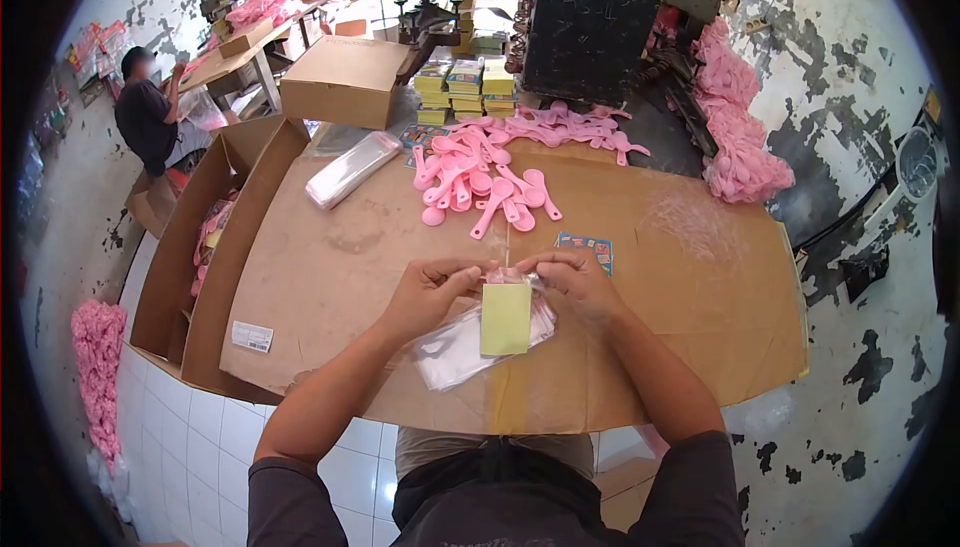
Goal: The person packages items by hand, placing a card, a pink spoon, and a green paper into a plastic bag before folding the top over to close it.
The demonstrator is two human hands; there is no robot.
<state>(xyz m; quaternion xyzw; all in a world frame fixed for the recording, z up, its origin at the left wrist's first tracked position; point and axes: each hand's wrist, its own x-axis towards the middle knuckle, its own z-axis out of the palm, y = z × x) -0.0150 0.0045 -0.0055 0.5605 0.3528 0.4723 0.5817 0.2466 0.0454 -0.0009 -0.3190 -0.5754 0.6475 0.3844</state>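
Peeling white walls (860,117) flank a white tiled floor (190,427); a cardboard-topped table (330,277) occupies the centre, with daylight behind.

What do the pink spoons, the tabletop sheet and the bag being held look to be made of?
The pink spoons: moulded plastic, smooth, uniformly coloured. The tabletop sheet: probably cardboard, matte brown with fold creases. The bag: thin clear plastic film, glossy; the yellow card shows through it.

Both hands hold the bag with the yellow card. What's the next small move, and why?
Probably one hand reaches to the pink spoon pile just beyond: the left hand and right hand pinch the top of the clear bag, the yellow card hangs in it, and no spoon shows inside.
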